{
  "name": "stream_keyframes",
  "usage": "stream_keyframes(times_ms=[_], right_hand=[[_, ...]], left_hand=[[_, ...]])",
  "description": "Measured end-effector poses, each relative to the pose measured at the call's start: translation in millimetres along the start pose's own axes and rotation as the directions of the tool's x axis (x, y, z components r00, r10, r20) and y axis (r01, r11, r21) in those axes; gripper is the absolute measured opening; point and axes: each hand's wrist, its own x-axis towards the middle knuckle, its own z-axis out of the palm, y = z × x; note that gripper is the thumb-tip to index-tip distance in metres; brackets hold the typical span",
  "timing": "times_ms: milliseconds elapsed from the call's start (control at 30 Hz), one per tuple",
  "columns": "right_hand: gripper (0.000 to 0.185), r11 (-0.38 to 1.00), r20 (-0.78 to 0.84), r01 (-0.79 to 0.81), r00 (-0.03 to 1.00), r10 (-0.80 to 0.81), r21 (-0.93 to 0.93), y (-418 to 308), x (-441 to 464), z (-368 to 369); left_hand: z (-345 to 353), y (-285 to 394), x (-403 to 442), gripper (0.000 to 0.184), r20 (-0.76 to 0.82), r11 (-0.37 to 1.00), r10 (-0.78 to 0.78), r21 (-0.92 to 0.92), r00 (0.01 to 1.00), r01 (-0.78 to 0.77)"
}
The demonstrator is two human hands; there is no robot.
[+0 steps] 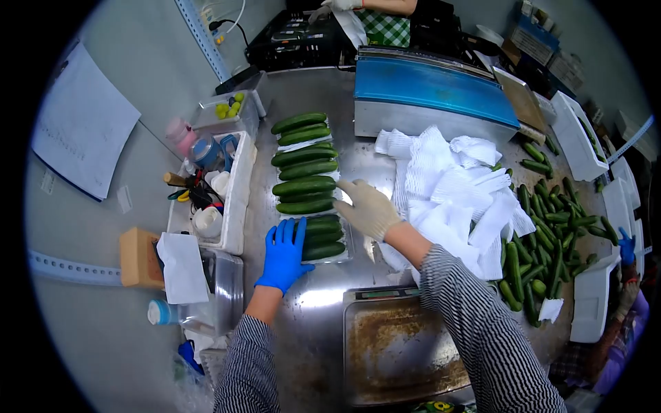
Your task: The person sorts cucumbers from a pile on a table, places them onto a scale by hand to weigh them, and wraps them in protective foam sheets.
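Gloved hands at a column of packed cucumbers [306,168] on the bench [303,337].
The left hand [284,255], fingers spread, rests over the left end of the nearest pack [323,250]; the right hand's [368,208] grip is part open at the next pack's right end, contact unclear. White nets [441,180] and loose cucumbers [514,265] lie to the right.

Extends both arms [475,310] over the bench [303,337] from its near edge, holds the left hand [284,263] palm down, points the right hand [370,209] toward the left edge, fingers [349,190] parted.
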Motion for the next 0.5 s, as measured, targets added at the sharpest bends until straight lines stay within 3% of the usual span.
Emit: stream_keyframes(times_ms=[100,233,333,500], right_hand=[[0.040,0.996,0.010,-0.093,0.996,0.093,0.013,2,45,25],[0.035,1.000,0.117,-0.024,0.993,0.025,-0.018,21,72,44],[0.033,0.994,-0.035,0.106,0.994,-0.107,-0.006,20,58,40],[0.037,0.984,-0.070,0.179,0.982,-0.178,0.011,36,57,46]], left_hand=[[1,-1,-1,0.118,0.001,1.000,0.007,-0.003,1.000,-0.007],[4,-1,-3,0.117,-0.015,1.000,0.011,0.014,1.000,-0.011],[7,-4,-4,0.117,-0.039,1.000,0.023,0.006,0.999,-0.022],[6,-5,-2,0.115,-0.032,1.000,0.021,0.004,0.999,-0.021]])
